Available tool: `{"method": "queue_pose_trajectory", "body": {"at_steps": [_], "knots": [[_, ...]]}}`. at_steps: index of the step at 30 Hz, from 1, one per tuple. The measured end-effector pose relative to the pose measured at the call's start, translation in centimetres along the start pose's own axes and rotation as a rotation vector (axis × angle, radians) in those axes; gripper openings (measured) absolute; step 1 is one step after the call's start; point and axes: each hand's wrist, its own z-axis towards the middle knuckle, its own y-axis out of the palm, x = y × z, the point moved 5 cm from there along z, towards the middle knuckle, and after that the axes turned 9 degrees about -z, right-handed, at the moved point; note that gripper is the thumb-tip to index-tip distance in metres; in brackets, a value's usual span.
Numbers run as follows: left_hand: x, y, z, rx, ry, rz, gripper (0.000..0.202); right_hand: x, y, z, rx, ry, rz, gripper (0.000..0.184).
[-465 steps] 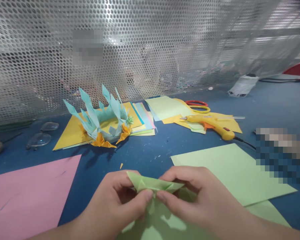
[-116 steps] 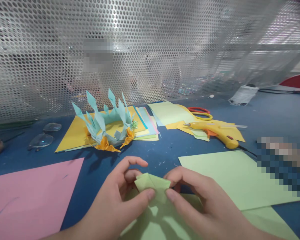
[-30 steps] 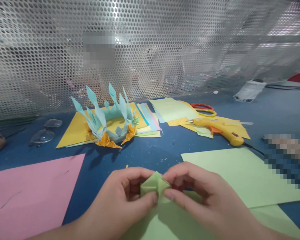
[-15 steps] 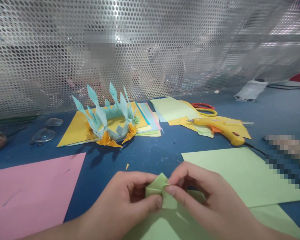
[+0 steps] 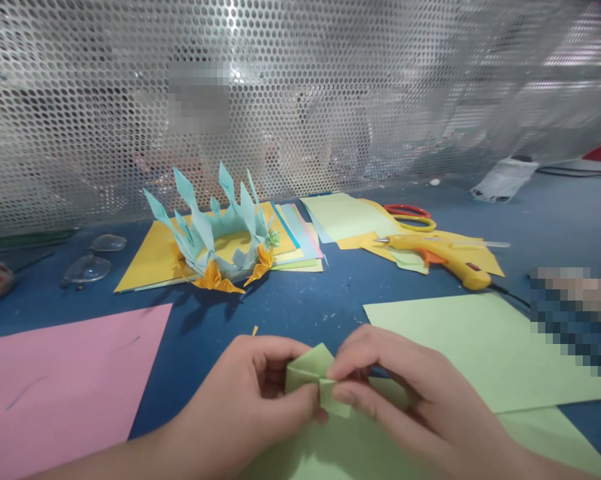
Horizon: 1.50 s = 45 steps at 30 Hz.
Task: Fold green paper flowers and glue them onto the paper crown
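A small folded piece of light green paper (image 5: 310, 371) sits between both my hands, low in the middle of the view. My left hand (image 5: 253, 400) pinches its left side with thumb and fingers curled round it. My right hand (image 5: 405, 393) pinches its right edge, thumb and forefinger pressed together on a fold. Under my hands lies a flat light green sheet (image 5: 360, 453). Part of the folded piece is hidden behind my fingers.
On the blue table (image 5: 305, 307) lie a pink sheet (image 5: 65, 380) at left, a larger green sheet (image 5: 480, 347) at right, a light blue paper crown (image 5: 215, 233) on stacked coloured sheets, glasses (image 5: 87, 267), a yellow glue gun (image 5: 440, 257), scissors (image 5: 410, 217). A perforated metal screen (image 5: 330, 93) stands behind.
The green paper has gone from a long boat-like strip to a small compact fold. Over the last second my fingers have shifted on it, pressing a crease at its right side.
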Motion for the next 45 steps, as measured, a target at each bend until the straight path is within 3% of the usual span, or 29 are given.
{"method": "queue_pose_trajectory", "body": {"at_steps": [6, 12, 15, 19, 23, 25, 34, 38, 45], "knots": [[-0.1, -0.1, -0.1, 0.017, -0.043, -0.054, 0.008, 0.9, 0.2, -0.2, -0.009, 0.138, 0.060, 0.011], [-0.1, 0.0, 0.0, -0.033, -0.036, 0.049, 0.006, -0.4, 0.1, 0.0, -0.058, -0.146, 0.037, 0.018], [-0.1, 0.0, 0.0, -0.042, -0.042, 0.081, 0.007, -0.5, 0.1, 0.0, -0.032, -0.167, 0.087, 0.015], [-0.1, 0.0, -0.2, -0.017, -0.028, 0.123, 0.005, 0.0, 0.4, 0.1, -0.043, -0.004, 0.159, 0.011], [0.0, -0.3, -0.2, 0.027, -0.002, 0.170, 0.005, 1.3, 1.0, 0.0, -0.117, 0.351, 0.261, 0.011], [-0.1, -0.4, -0.2, 0.043, 0.006, 0.197, 0.006, 1.7, 1.2, 0.0, -0.140, 0.457, 0.329, 0.017], [-0.4, -0.3, -0.1, -0.018, 0.046, 0.160, 0.026, 2.3, 1.4, 0.1, -0.153, 0.525, 0.410, 0.021], [-0.3, -0.2, 0.0, -0.087, -0.021, 0.191, 0.037, 2.3, 1.0, 0.3, -0.096, 0.511, 0.355, 0.020], [-0.1, -0.2, 0.0, -0.091, -0.043, 0.109, 0.022, 2.0, 0.3, 0.1, -0.039, 0.477, 0.206, 0.019]]}}
